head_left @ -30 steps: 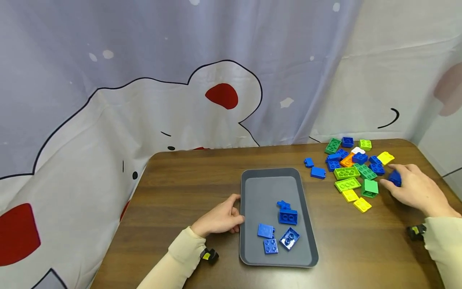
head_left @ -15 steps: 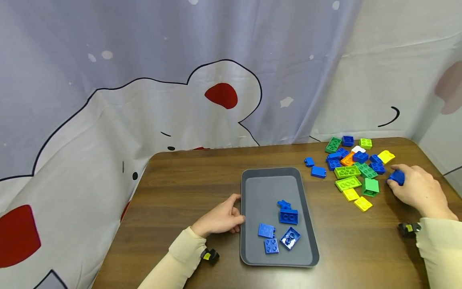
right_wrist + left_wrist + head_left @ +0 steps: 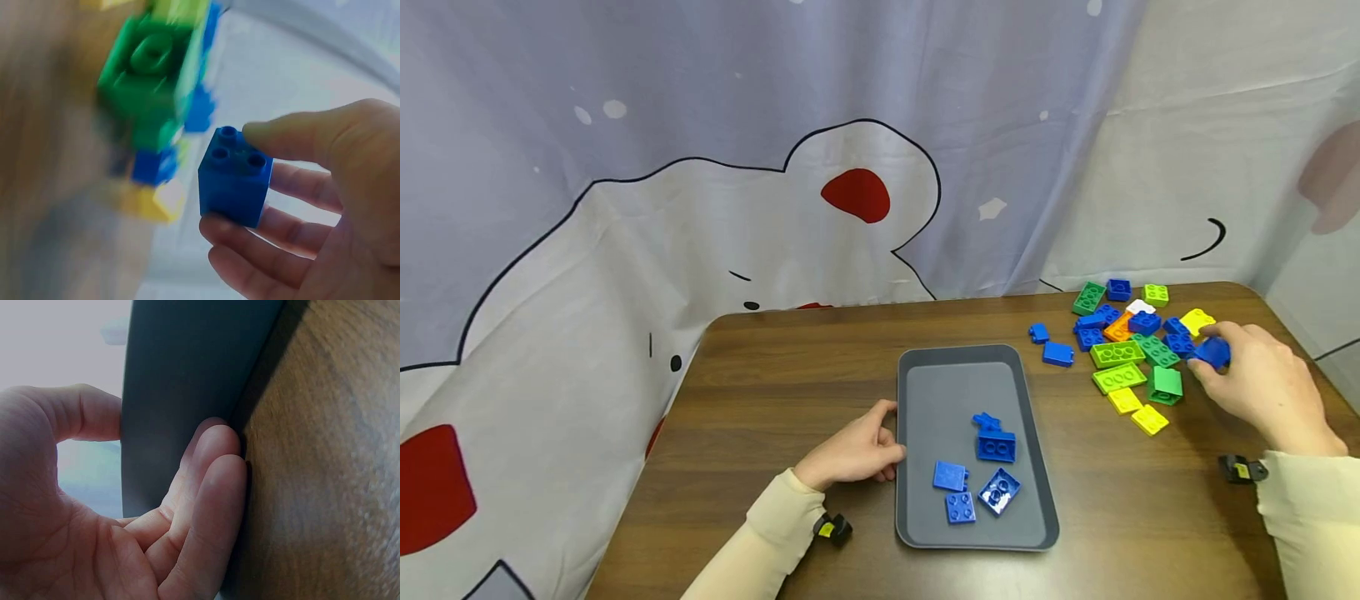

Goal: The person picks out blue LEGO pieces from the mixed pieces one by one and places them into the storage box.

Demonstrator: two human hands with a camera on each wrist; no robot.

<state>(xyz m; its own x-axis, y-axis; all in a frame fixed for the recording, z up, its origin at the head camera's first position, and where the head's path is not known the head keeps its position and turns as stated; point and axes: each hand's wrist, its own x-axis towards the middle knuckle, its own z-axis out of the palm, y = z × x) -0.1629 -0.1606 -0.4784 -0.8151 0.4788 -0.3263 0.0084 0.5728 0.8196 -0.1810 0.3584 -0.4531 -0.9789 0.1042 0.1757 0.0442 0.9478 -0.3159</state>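
Note:
In the head view my right hand is at the right edge of the brick pile, with a tall blue toy brick at its fingertips. The right wrist view shows this blue brick pinched between thumb and fingers, round studs on its top face. My left hand holds the left side of a grey tray. From the left wrist, the thumb reaches the rim while the other fingers lie against the outer wall, close to the wood. Several blue bricks lie in the tray's near half.
A loose pile at the back right includes a green brick, a lime brick, an orange brick and a yellow brick. Blue brick lies between pile and tray. A curtain hangs behind the wooden table.
My right hand has closed on the tall blue brick and moved it slightly left and away from me, toward the pile. The left hand stays at the tray.

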